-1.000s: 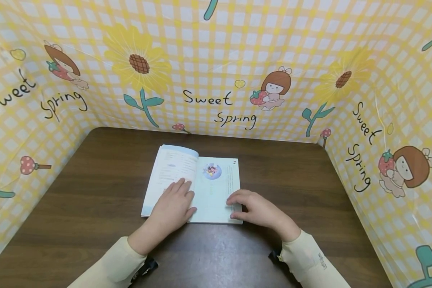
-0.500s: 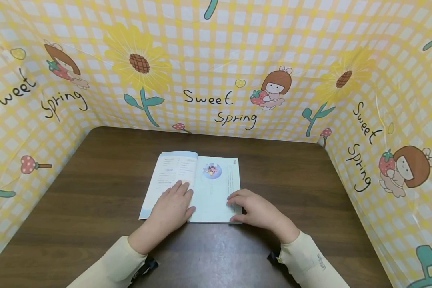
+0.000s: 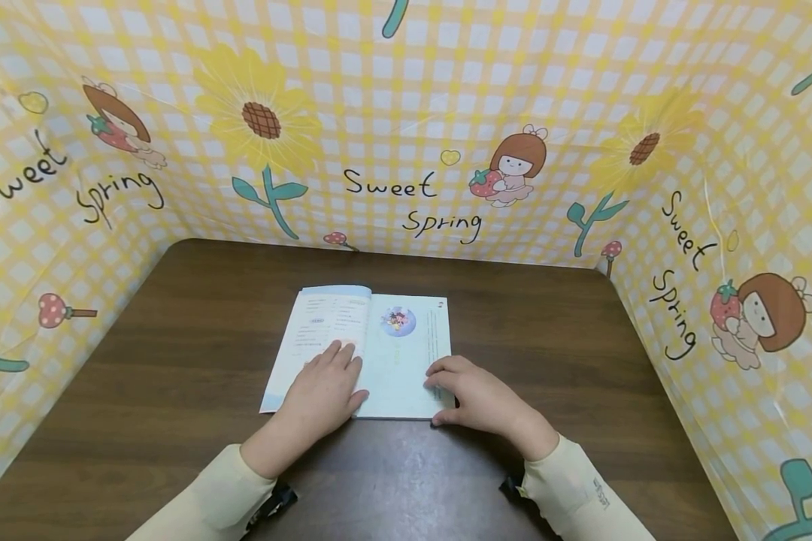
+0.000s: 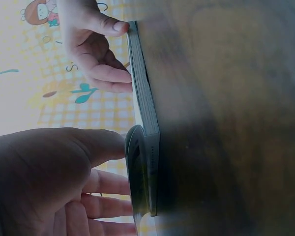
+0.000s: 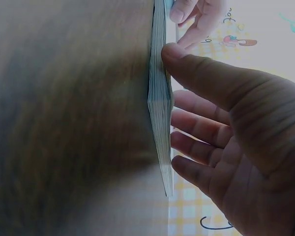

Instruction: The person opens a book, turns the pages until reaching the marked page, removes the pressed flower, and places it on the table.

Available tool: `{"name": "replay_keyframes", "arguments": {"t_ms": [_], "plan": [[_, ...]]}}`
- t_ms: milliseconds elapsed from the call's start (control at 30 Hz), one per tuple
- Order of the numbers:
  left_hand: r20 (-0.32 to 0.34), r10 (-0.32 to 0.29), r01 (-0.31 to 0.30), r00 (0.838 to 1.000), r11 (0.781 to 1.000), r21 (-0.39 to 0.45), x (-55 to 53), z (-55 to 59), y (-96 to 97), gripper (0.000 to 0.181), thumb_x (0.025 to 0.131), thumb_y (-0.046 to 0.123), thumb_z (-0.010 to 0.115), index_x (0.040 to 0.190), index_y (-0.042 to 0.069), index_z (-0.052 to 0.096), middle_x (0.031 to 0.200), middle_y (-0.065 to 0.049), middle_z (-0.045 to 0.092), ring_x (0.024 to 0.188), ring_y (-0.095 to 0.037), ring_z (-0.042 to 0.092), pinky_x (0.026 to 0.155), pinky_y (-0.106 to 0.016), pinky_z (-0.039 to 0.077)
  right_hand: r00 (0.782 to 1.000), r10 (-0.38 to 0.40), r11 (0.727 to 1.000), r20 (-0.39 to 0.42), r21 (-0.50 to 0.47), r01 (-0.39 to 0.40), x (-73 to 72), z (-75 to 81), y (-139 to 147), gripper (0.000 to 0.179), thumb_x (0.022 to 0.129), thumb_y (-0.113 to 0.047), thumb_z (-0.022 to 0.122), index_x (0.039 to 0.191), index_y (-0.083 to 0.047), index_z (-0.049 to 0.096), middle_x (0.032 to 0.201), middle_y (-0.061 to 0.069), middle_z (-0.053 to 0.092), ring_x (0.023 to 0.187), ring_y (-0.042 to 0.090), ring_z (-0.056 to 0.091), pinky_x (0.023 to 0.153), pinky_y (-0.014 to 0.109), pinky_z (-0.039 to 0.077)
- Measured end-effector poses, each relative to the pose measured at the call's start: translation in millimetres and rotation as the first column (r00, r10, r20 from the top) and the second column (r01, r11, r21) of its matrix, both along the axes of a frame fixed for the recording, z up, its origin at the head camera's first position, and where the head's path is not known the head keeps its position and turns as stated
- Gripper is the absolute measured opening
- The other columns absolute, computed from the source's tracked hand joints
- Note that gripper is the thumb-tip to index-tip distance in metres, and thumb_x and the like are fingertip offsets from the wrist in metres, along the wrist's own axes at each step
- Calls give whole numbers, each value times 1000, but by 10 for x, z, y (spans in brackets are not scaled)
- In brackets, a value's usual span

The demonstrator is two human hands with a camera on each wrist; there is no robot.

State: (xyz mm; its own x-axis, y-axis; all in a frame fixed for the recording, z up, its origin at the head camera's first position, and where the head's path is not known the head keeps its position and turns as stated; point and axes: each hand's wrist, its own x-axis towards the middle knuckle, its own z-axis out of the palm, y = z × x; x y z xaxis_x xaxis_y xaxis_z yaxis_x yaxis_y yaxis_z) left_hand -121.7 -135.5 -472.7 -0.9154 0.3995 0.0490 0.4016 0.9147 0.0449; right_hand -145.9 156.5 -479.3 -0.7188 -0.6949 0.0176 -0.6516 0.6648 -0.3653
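An open book (image 3: 398, 372) lies on the dark wooden table, a round coloured picture near the top of its right page. My left hand (image 3: 319, 389) rests with extended fingers on the printed left page, its thumb reaching over the inner fold. At the lower right corner is my right hand (image 3: 482, 394), fingertips on the right page and thumb at the near edge. In the right wrist view, that thumb (image 5: 176, 53) touches the edge of the thick page block (image 5: 160, 118), while the other fingers bend gently onto the page. The left leaves bow up slightly in the left wrist view.
Brown table (image 3: 176, 330) surrounds the book on all sides. A yellow-and-white checked cloth (image 3: 392, 98) with flowers and cartoon figures stands as a wall behind the table and along both sides. Dark straps show below both sleeves.
The left page has settled flatter, its top edge dropping and its outer edge shifting slightly left. My right thumb has slid a little toward the near edge; my left hand has barely moved.
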Motion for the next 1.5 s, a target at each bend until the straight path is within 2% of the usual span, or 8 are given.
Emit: {"name": "replay_keyframes", "arguments": {"t_ms": [267, 533, 833, 1000, 1167, 1500], "plan": [[0, -2, 2, 1000, 1000, -5, -3, -11, 0, 59, 93, 42, 72, 133, 0, 64, 147, -22, 55, 139, -43, 49, 104, -60, 49, 1000, 9, 1000, -8, 19, -9, -4, -15, 1, 51, 83, -41, 85, 125, -14, 71, 136, -3, 58, 127, 15, 52, 105, 32, 48], [-10, -9, 9, 1000, 1000, -5, 7, -7, -2, 58, 93, 41, 72, 133, 1, 64, 147, -22, 55, 139, -42, 49, 104, -59, 49, 1000, 9, 1000, -3, 28, -9, 28, 21, -21, 60, 80, -43, 87, 127, -12, 68, 137, -2, 57, 128, 17, 51, 106, 32, 48], [-6, -9, 9, 1000, 1000, -1, 20, 0, -3, 58, 93, 41, 72, 134, 0, 63, 148, -22, 55, 139, -42, 49, 105, -58, 48, 999, 32, 999, -8, 21, -32, 18, 35, -8, 46, 90, -39, 79, 126, -12, 69, 136, -1, 58, 127, 16, 53, 105, 33, 49], [-7, -9, 9, 1000, 1000, -8, 15, -1, -5, 59, 93, 42, 72, 134, 0, 63, 148, -23, 55, 139, -42, 49, 105, -59, 48, 996, 71, 997, -44, 28, -70, 1, 54, 33, 31, 96, -34, 73, 121, -15, 71, 136, -1, 61, 124, 15, 58, 101, 33, 52], [-1, -8, 8, 1000, 1000, -11, 9, -8, -9, 59, 93, 43, 72, 134, 1, 63, 148, -22, 54, 140, -42, 48, 105, -59, 48, 989, 118, 993, -90, 40, -115, -23, 87, 78, 18, 96, -26, 73, 112, -17, 74, 130, -3, 65, 119, 13, 62, 98, 31, 53], [-8, -20, 20, 1000, 1000, 0, 12, 11, -10, 57, 94, 41, 72, 133, 1, 64, 147, -22, 55, 139, -42, 49, 103, -59, 50, 983, 162, 987, -81, 14, -162, -51, 131, 150, 12, 93, -15, 76, 105, -19, 76, 119, -7, 69, 115, 9, 64, 96, 30, 55]]}}
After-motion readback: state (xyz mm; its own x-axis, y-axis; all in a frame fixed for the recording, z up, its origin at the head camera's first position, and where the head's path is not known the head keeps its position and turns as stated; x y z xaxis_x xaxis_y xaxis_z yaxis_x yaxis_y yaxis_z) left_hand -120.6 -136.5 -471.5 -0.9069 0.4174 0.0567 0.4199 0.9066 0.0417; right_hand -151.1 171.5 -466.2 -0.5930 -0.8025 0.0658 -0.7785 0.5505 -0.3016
